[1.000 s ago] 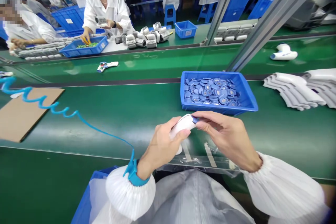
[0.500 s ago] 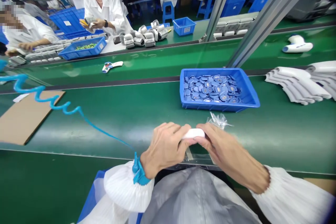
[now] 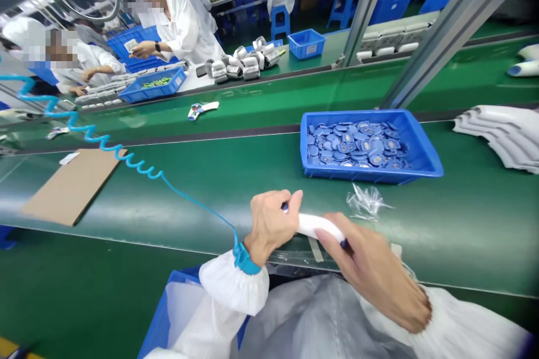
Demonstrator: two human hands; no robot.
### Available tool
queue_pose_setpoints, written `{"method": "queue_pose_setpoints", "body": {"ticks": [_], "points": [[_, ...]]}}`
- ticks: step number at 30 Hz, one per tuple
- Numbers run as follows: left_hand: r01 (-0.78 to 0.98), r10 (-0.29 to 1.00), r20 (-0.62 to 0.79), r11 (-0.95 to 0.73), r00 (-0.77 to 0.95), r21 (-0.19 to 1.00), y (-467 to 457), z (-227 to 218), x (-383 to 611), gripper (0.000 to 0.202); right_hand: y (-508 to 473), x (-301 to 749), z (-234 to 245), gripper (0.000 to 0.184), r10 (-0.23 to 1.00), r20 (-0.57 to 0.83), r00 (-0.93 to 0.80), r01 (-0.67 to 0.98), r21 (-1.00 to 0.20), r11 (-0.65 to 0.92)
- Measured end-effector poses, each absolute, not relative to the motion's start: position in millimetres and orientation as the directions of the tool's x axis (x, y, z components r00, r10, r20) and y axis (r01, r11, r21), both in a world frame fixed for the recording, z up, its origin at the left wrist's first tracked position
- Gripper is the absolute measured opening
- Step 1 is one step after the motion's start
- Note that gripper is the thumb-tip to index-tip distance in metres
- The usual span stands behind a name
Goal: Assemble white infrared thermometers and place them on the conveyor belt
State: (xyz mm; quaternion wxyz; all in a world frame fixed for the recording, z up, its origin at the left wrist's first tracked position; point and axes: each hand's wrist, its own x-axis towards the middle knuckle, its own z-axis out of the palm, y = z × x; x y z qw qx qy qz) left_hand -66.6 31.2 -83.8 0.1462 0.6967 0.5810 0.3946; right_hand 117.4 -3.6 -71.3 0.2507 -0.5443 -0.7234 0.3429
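Note:
Both my hands grip a white curved plastic housing (image 3: 316, 224) with a blue end, held just above the near edge of the green conveyor belt (image 3: 210, 179). My left hand (image 3: 272, 223) is closed round its left end, thumb raised. My right hand (image 3: 370, 269) wraps the right end from below. A blue coiled wrist strap (image 3: 242, 255) runs from my left wrist off to the far left. A crumpled clear film (image 3: 365, 202) lies on the belt just beyond my right hand. Behind it stands a blue tray (image 3: 421, 151) holding several small blue button parts.
A cardboard sheet (image 3: 71, 185) lies on the belt at left. Stacked white housings (image 3: 501, 134) sit at right. A white handheld unit (image 3: 202, 109) lies on the far belt. A slanted metal post (image 3: 438, 33) rises behind the tray. Other people in white coats work across the line.
The camera view shifted right. My hands turned the white housing so it lies lengthwise between them, and the clear film that was at my right fingers now lies on the belt.

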Motion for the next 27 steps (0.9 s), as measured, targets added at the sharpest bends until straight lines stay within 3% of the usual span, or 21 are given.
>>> {"method": "queue_pose_setpoints", "body": {"ticks": [3, 5, 6, 8, 10, 12, 15, 18, 20, 22, 23, 25, 27], "points": [[0.527, 0.902, 0.431, -0.361, -0.012, 0.77, 25.2, -74.3, -75.8, 0.028, 7.2, 109.7, -59.9, 0.042, 0.905, -0.419, -0.071, 0.409, -0.84, -0.357], [0.369, 0.839, 0.522, -0.442, -0.153, 0.818, 21.9, -72.0, -75.7, 0.031, 14.3, 105.9, -51.8, 0.045, 0.743, -0.661, -0.1, 0.245, -0.741, -0.626], [0.293, 0.801, 0.537, -0.464, -0.265, 0.836, 22.1, -71.6, -74.2, 0.039, 16.5, 103.8, -48.7, 0.046, 0.695, -0.703, -0.151, 0.234, -0.709, -0.666], [0.174, 0.735, 0.47, -0.446, -0.489, 0.878, 27.3, -70.5, -70.8, 0.052, 17.1, 98.4, -45.6, 0.045, 0.761, -0.608, -0.226, 0.335, -0.782, -0.525], [0.119, 0.716, 0.339, -0.341, -0.61, 0.933, 37.8, -68.1, -70.3, 0.056, 12.9, 90.4, -46.6, 0.041, 0.896, -0.321, -0.305, 0.466, -0.871, -0.153], [0.131, 0.733, 0.233, -0.194, -0.639, 0.972, 50.6, -65.5, -74.1, 0.056, 6.8, 80.5, -50.7, 0.041, 0.936, -0.021, -0.352, 0.533, -0.826, 0.182], [0.185, 0.769, 0.141, -0.03, -0.624, 0.982, 65.7, -64.9, -82.8, 0.051, 1.9, 68.1, -59.0, 0.05, 0.932, 0.174, -0.319, 0.584, -0.738, 0.338], [0.12, 0.83, 0.058, 0.011, -0.554, 0.993, 67.1, -65.8, -88.6, 0.052, 7.7, 68.9, -65.9, 0.048, 0.953, 0.078, -0.292, 0.539, -0.81, 0.231], [0.016, 0.925, 0.008, -0.003, -0.38, 1.0, 59.7, -63.2, -92.7, 0.049, 15.6, 77.4, -69.5, 0.051, 0.951, -0.16, -0.266, 0.434, -0.9, -0.031], [-0.003, 0.996, -0.003, 0.003, -0.088, 1.0, 50.1, -56.7, -101.4, 0.036, 23.9, 88.5, -73.4, 0.057, 0.875, -0.426, -0.231, 0.294, -0.888, -0.354], [0.051, 0.999, -0.012, 0.009, 0.049, 0.999, 46.7, -52.3, -108.7, 0.035, 27.2, 94.0, -75.7, 0.058, 0.827, -0.512, -0.233, 0.233, -0.855, -0.463], [0.249, 0.975, -0.079, 0.025, 0.208, 0.968, 47.3, -41.5, -130.5, 0.038, 30.8, 103.4, -81.5, 0.062, 0.789, -0.556, -0.261, 0.177, -0.831, -0.528], [0.412, 0.968, -0.182, 0.098, 0.172, 0.906, 63.3, -29.2, -159.2, 0.03, 28.7, 110.2, -87.7, 0.071, 0.817, -0.494, -0.299, 0.187, -0.869, -0.457]]}}
